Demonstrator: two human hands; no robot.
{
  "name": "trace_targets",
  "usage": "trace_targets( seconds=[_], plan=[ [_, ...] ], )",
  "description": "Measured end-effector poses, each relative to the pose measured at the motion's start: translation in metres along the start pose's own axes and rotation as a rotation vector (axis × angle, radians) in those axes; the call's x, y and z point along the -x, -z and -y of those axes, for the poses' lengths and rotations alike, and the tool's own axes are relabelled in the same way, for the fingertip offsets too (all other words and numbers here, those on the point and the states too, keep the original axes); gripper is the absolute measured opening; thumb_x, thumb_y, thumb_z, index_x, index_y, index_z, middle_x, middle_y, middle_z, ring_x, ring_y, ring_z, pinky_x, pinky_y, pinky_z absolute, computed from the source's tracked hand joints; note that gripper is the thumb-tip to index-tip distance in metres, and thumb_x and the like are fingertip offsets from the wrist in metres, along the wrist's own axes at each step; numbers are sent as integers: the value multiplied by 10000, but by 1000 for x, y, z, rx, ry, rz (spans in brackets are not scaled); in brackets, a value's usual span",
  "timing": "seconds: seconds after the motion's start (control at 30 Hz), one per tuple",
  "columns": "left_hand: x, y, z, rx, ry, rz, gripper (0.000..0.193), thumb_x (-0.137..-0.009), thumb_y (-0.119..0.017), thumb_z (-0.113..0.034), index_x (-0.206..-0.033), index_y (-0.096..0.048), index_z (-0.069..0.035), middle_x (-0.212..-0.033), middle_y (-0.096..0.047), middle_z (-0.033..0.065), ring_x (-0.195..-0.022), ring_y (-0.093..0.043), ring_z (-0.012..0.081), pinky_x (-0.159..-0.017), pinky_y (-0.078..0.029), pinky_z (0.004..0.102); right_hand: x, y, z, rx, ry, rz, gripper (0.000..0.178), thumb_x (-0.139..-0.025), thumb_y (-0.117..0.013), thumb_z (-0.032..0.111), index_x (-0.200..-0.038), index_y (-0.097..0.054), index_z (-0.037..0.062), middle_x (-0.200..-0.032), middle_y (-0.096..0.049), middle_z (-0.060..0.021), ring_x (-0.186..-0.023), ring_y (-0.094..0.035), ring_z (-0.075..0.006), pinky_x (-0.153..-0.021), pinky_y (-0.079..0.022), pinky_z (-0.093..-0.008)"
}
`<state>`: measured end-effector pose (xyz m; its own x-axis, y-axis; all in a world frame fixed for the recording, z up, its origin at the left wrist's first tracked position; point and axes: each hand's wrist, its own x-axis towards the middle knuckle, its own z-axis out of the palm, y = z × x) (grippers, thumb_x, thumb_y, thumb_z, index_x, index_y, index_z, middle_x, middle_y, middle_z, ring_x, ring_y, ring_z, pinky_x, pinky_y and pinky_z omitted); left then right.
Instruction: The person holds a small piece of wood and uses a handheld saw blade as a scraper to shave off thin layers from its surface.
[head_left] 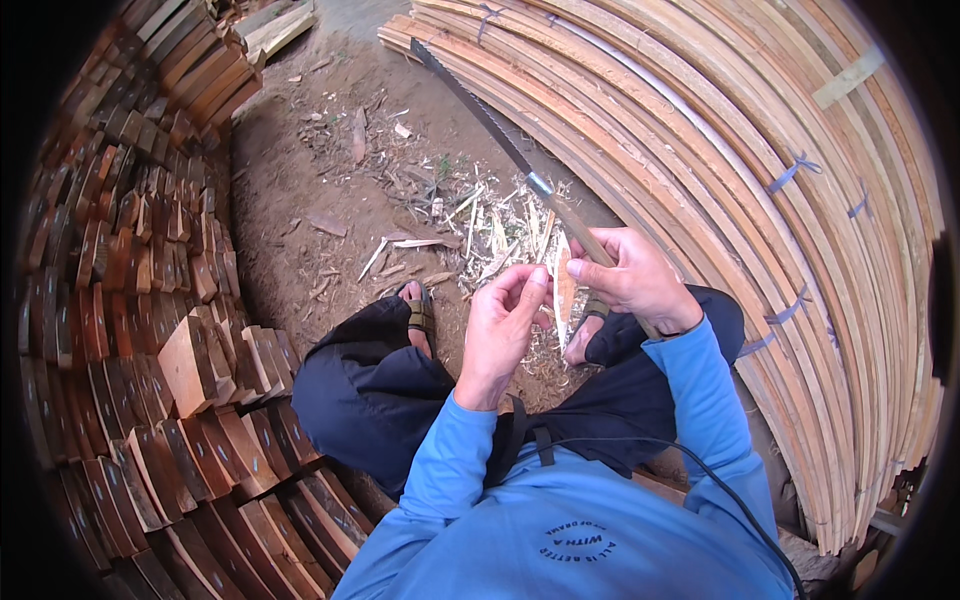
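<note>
Pale tapered wood piece (564, 290) between your two hands, just on your side of the wood-shavings heap (492, 232) and a touch to its right! Your right hand (630, 275) has it pinched, thumb pressed on the upper half; your left hand (508, 322) sits right beside the opposite edge, thumb and fingers drawn together, though I can't tell whether they truly grip it. Light stuff, I'd judge, and stiff, dry rather than slippery, with thin ends that look ready to snap or splinter. So your best hold is the broad middle, finger pads flat on its faces, clear of the points and raw edges. And mind that long-handled saw (538, 183) (its handle passes under your right hand, how firmly held I can't see): the dark blade stretches beyond the shavings heap, while bundled wooden strips (720, 230) curve along the heap's right.
</note>
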<state>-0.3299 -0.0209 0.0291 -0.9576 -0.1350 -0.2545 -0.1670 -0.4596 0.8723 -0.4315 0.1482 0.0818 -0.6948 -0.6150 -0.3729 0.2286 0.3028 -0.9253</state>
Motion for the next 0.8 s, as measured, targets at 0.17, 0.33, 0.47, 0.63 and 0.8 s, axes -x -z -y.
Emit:
trace_targets(
  seconds=[0.17, 0.33, 0.47, 0.63, 0.8],
  plan=[
    [-1, 5, 3, 32, 36, 9, 185, -1024, -659, -200, -1042, -677, -17, -857, -691, 10, -752, -623, 47, -604, -477, 219, 0, -5, 0, 85, -2, -10, 221, -944, -724, 231, -942, -636, 28, -683, -462, 74, -624, -420, -60, -539, -355, -291],
    [-5, 13, 9, 0, -61, -118, 192, -1039, -639, -218, -1030, -655, -26, -824, -661, 11, -649, -574, 42, -552, -436, 200, 1, -1, 1, 133, -27, -8, 225, -943, -724, 235, -951, -636, 29, -688, -468, 71, -620, -413, -47, -539, -351, -278],
    [-6, 23, 3, -346, 86, -146, 240, -1060, -601, -237, -1049, -660, -5, -811, -670, 16, -615, -592, 56, -526, -454, 195, 3, 5, 0, 41, -36, -34, 226, -951, -719, 240, -953, -638, 28, -680, -465, 75, -623, -413, -34, -541, -344, -265],
    [-2, 14, 16, -70, -41, 150, 398, -1110, -469, -289, -1352, -554, 14, -1133, -683, 112, -973, -669, 143, -746, -575, 275, 4, 8, 3, -78, -37, -54, 232, -962, -718, 245, -995, -641, 29, -675, -475, 83, -557, -388, -12, -486, -297, -238],
    [12, -8, 6, -64, 110, 436, 446, -1122, -418, -350, -1340, -555, 14, -966, -642, 57, -806, -612, 91, -619, -502, 231, 6, 12, 4, -221, -57, -3, 220, -988, -689, 209, -1094, -615, 32, -656, -461, 94, -489, -341, 8, -434, -235, -213]
  ],
)
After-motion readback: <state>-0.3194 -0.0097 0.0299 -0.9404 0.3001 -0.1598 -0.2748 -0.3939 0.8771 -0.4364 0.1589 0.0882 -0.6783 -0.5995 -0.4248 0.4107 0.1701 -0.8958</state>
